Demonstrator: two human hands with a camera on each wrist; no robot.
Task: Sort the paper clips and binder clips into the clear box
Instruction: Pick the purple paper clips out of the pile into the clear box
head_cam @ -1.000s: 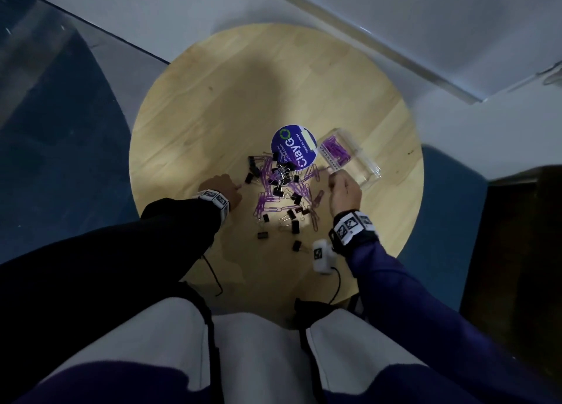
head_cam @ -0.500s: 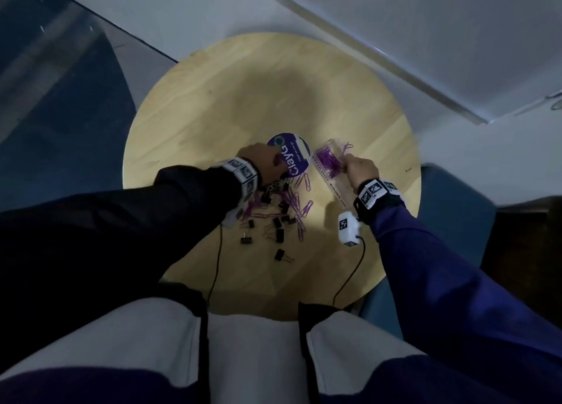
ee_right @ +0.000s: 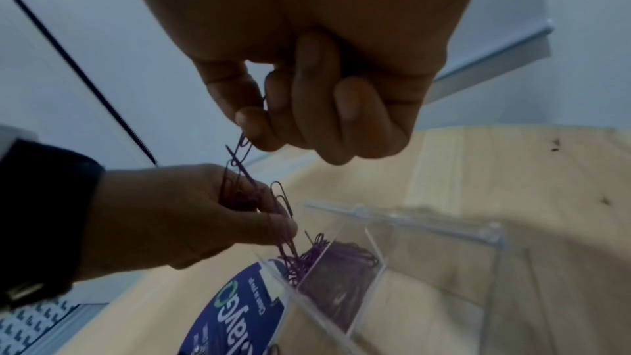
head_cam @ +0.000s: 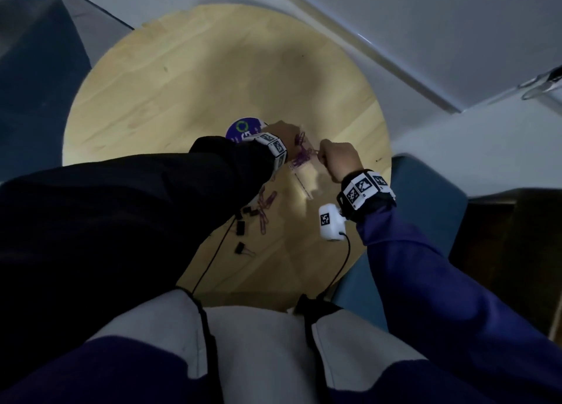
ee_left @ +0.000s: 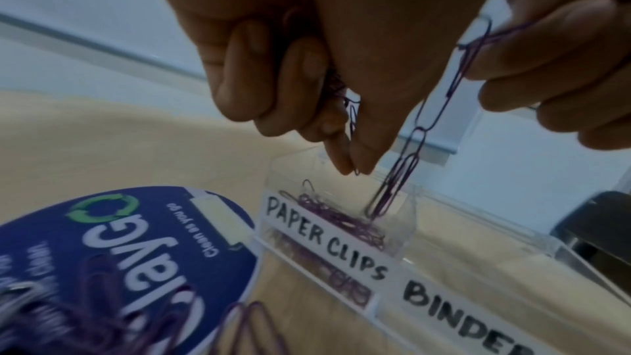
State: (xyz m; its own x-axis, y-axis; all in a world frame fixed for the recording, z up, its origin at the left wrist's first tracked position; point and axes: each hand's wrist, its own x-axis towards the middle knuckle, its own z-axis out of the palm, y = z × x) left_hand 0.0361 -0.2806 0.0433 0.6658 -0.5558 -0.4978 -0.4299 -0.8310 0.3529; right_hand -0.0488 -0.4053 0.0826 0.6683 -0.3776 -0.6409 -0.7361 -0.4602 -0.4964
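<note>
So both hands are over the clear box. The left hand grips a bunch of purple paper clips; the right hand pinches a linked chain of clips dangling into the PAPER CLIPS compartment. Binder clips, I think, lie on the round table.

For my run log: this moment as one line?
left hand: holds paper clips | right hand: pinches clip chain | clear box: paper-clip compartment partly filled
</note>
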